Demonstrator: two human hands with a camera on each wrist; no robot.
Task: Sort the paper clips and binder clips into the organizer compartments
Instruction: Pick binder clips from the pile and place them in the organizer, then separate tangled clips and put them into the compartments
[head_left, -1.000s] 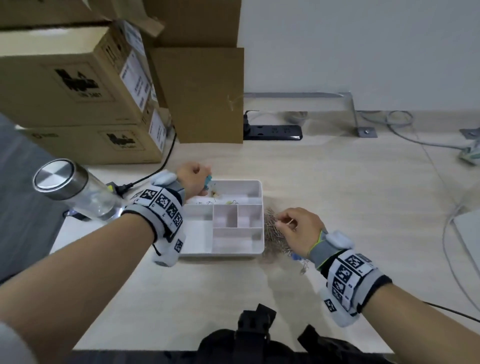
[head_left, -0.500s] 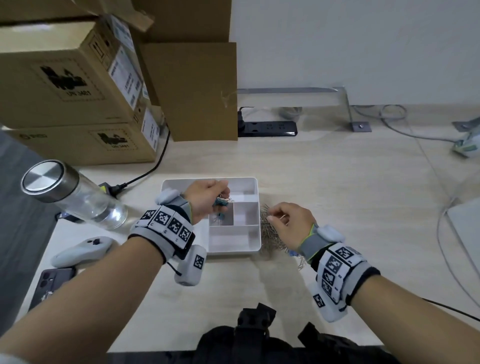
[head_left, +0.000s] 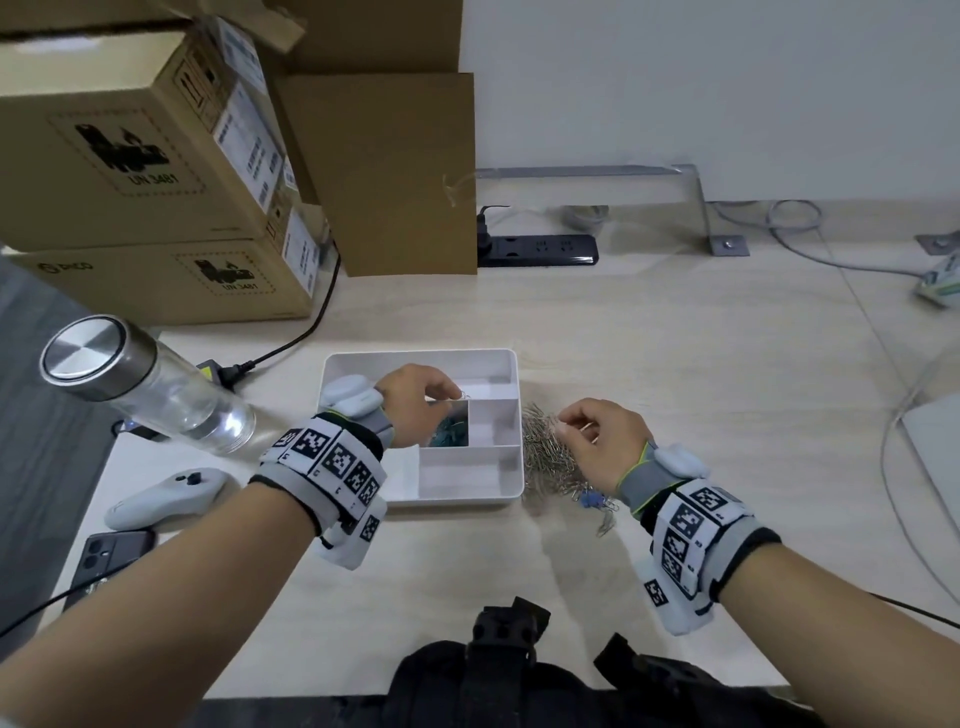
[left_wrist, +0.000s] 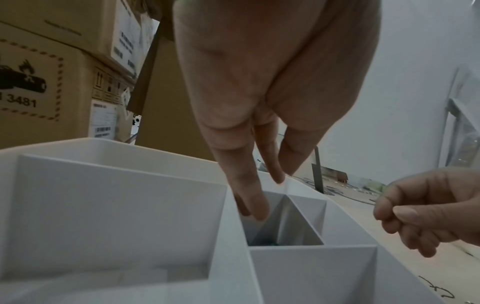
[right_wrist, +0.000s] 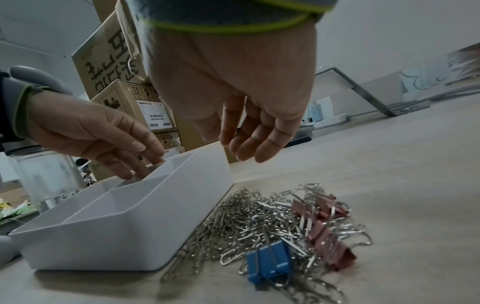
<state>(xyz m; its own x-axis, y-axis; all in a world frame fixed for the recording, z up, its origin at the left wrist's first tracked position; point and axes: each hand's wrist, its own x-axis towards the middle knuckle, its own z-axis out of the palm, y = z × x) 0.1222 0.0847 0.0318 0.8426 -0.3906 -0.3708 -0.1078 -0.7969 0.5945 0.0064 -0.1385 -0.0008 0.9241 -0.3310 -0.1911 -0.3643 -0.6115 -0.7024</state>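
Your left hand (head_left: 415, 402) sits over the white organizer (head_left: 511, 483), fingers reaching into a narrow middle compartment walled on all sides; the near right compartment lies uncovered; the paper-clip pile (head_left: 545, 457) touches the organizer's right wall, so no gap there; your right hand (head_left: 602, 441) hovers above that pile; a glass bottle (head_left: 145, 389) and stacked cardboard boxes (head_left: 145, 156) crowd the left; bare desk (head_left: 701, 338) spreads right.

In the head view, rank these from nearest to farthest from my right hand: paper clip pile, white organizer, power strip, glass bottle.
From the right hand:
1. Paper clip pile, directly under it.
2. White organizer, just left.
3. Power strip, at the desk's back.
4. Glass bottle, far left.
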